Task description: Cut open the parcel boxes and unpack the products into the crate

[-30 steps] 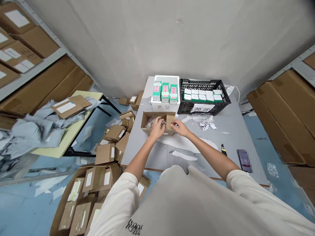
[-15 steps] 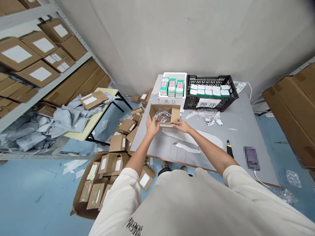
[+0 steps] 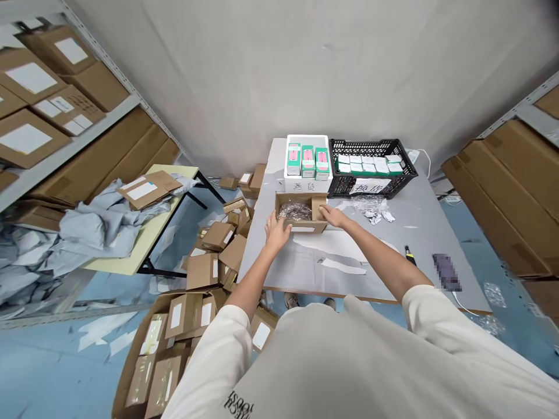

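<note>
While I am watching from beside the worktop (image 3: 297, 272), one brown carton (image 3: 318, 227) is standing upright and open towards the far left of it, directly in front of a white bin (image 3: 323, 185). Progress: opening is looking finished; neither removal nor closing is showing, as clear crumpled wrap (image 3: 296, 210) is filling much of the cavity. Outstanding, by my judgement: wrap is lying loose, flap (image 3: 318, 208) is looking unsealed. Whether anything is lying beneath, I cannot tell. Left hand (image 3: 276, 231): fingers and thumb are resting spread around the near left corner. Right hand (image 3: 334, 216): fingertips are bending together at the right flap; whether they are pinching or only pressing it, I cannot tell. Carton, condition: plain board, low oblong form; white label (image 3: 303, 229) is showing in front; walls are looking uncrushed. Adjacent: three green-and-pink boxes (image 3: 308, 163) are standing in the bin; a black crate (image 3: 338, 185) is holding white-and-green boxes (image 3: 368, 166); a yellow-and-black cutter (image 3: 409, 255) is lying farther right.
</note>
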Available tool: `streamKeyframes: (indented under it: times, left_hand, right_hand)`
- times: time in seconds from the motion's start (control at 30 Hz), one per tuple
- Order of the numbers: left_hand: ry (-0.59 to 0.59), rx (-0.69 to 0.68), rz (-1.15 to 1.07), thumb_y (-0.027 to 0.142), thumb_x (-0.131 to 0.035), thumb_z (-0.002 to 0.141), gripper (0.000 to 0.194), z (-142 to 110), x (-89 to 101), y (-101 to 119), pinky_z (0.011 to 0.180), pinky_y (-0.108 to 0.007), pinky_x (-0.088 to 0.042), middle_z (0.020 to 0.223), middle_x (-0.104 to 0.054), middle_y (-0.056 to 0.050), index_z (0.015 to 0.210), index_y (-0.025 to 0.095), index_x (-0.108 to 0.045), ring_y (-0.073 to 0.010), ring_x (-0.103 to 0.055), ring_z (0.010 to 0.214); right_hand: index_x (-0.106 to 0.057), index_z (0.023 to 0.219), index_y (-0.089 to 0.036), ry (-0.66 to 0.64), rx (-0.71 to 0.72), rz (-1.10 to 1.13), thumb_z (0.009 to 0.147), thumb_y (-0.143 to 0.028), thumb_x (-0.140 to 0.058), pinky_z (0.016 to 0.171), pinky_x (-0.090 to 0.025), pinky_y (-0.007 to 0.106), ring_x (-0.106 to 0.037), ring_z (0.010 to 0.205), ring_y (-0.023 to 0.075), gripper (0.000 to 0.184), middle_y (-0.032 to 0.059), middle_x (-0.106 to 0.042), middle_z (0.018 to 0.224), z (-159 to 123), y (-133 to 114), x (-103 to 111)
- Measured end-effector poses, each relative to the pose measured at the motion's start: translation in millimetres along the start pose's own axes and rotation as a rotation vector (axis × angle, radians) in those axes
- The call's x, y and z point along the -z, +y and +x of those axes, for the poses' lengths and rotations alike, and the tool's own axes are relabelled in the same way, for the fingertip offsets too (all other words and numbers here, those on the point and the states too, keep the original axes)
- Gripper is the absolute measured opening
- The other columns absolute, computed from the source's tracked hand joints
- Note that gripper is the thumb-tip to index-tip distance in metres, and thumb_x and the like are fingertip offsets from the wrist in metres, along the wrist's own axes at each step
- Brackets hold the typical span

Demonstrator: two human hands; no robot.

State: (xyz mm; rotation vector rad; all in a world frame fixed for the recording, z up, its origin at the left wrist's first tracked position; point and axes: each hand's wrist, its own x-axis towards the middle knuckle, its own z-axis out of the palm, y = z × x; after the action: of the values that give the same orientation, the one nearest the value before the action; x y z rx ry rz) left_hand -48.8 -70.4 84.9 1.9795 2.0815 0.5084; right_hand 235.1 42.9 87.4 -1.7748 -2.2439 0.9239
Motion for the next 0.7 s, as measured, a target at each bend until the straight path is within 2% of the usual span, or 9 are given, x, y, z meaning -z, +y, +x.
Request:
streamKeyframes:
  times: [0.17,0.37,0.47,0.53,0.63,0.7]
  left_hand:
    - [-0.013,-0.084,-0.01,0.035,-0.052,0.1,0.04,3,8.5,-10,0.112,-0.055,-0.043,0.167,-0.027,-0.017,0.136,0.022,-0.061,-0.0377,-0.034,0.149]
    - [-0.06,-0.172,-0.03,0.028,-0.052,0.099,0.03,1,12.4,-23,0.114,-0.051,-0.041,0.167,-0.03,-0.013,0.124,0.021,-0.064,-0.0338,-0.034,0.15]
    - [-0.116,-0.245,-0.06,0.027,-0.05,0.099,0.031,6,12.4,-27,0.114,-0.048,-0.04,0.166,-0.035,-0.012,0.128,0.022,-0.061,-0.0304,-0.039,0.148]
    - [-0.14,-0.293,-0.096,0.029,-0.05,0.099,0.035,14,11.9,-28,0.116,-0.047,-0.037,0.16,-0.044,-0.012,0.133,0.022,-0.057,-0.0275,-0.044,0.144]
    - [-0.159,-0.307,-0.136,0.03,-0.047,0.101,0.033,31,10.4,-28,0.117,-0.047,-0.032,0.143,-0.062,-0.01,0.133,0.024,-0.056,-0.025,-0.052,0.137]
    - [-0.172,-0.286,-0.132,0.027,-0.043,0.103,0.029,44,8.5,-27,0.116,-0.048,-0.031,0.132,-0.068,-0.01,0.128,0.024,-0.058,-0.0249,-0.056,0.131]
  right_hand:
    - [-0.01,0.169,-0.015,0.074,-0.058,-0.119,0.1,-0.05,-0.048,0.099,-0.049,0.043,-0.067,0.116,0.0345,0.086,0.0164,-0.071,0.131,32,-22,-2]
    - [0.002,0.168,-0.011,0.08,-0.139,-0.173,0.099,-0.048,-0.047,0.093,-0.049,0.043,-0.068,0.108,0.0347,0.093,0.0168,-0.075,0.12,52,-29,-8]
    - [-0.001,0.168,-0.011,0.084,-0.154,-0.154,0.099,-0.051,-0.046,0.093,-0.049,0.044,-0.068,0.107,0.0345,0.091,0.0175,-0.075,0.119,58,-30,-11]
    - [-0.008,0.168,-0.012,0.099,-0.162,-0.131,0.1,-0.052,-0.045,0.094,-0.049,0.044,-0.068,0.109,0.0349,0.088,0.0188,-0.074,0.122,60,-31,-12]
    - [-0.021,0.167,-0.013,0.122,-0.14,-0.091,0.1,-0.053,-0.046,0.096,-0.049,0.043,-0.065,0.117,0.0354,0.082,0.0198,-0.069,0.132,59,-31,-13]
    - [-0.034,0.162,-0.013,0.144,-0.112,-0.067,0.1,-0.052,-0.047,0.097,-0.048,0.041,-0.064,0.12,0.0344,0.074,0.019,-0.067,0.137,53,-30,-13]
